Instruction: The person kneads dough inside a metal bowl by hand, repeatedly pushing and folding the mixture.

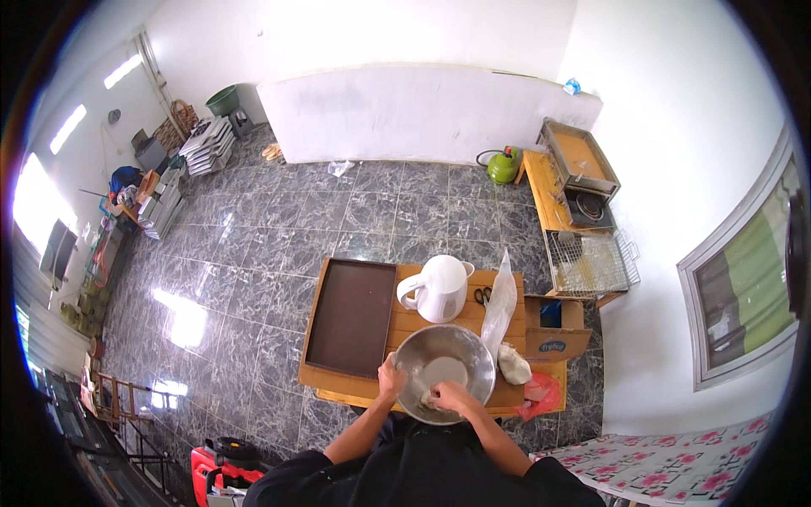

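A wide steel mixing bowl point(481, 357) sits at the front edge of the table, close to my body. My left hand point(390, 378) is closed on its left rim. Inside the bowl is a pale, smooth-looking mass point(445, 370), like flour or batter. My right hand point(452, 396) reaches in near the front wall, fingers curled on a pale dough-like lump point(431, 400); the fingertips are partly hidden. Just behind the bowl stands a white jug point(443, 291) with a handle. To its right lie black-handled scissors point(482, 295) and a long clear plastic bag point(500, 306).
A dark brown baking tray point(351, 317) fills the table's left side. On the right are a whitish bag point(513, 365), a red plastic bag point(541, 395) and a cardboard box point(557, 343). A green gas cylinder point(503, 166) and a bench with a wire rack point(591, 262) stand farther off.
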Demonstrator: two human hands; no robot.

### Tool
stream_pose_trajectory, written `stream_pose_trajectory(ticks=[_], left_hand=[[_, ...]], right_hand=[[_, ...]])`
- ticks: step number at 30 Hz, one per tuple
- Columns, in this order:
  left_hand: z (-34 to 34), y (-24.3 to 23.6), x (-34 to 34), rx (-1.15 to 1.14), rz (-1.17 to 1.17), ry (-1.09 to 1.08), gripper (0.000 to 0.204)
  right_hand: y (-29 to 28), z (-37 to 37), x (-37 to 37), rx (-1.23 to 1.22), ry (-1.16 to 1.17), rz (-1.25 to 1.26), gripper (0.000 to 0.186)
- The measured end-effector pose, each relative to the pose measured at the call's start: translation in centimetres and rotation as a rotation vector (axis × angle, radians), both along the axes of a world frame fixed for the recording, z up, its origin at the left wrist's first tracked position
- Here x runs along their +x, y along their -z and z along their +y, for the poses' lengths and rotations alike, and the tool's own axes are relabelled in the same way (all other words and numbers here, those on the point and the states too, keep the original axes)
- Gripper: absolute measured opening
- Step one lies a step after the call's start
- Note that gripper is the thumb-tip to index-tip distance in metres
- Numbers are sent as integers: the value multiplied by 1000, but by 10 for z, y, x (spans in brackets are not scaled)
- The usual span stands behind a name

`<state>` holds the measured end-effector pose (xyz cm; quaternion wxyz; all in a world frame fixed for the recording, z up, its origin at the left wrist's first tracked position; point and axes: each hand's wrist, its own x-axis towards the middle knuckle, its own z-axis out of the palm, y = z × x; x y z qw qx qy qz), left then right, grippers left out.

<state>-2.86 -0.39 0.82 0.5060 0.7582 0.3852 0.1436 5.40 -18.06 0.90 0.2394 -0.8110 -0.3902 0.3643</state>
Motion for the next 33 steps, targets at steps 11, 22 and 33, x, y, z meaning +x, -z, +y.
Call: stream_pose_trajectory(ticks=[11,22,33], left_hand=[[-4,3,1,42,102,-6,32],[-2,-13,23,158,213,140,28],[-5,-11,25,203,262,145,28]], right_hand=[[-28,34,2,-514,-59,657,55],[1,40,14,-201,130,123,49],[66,54,24,46,447,-364,58]])
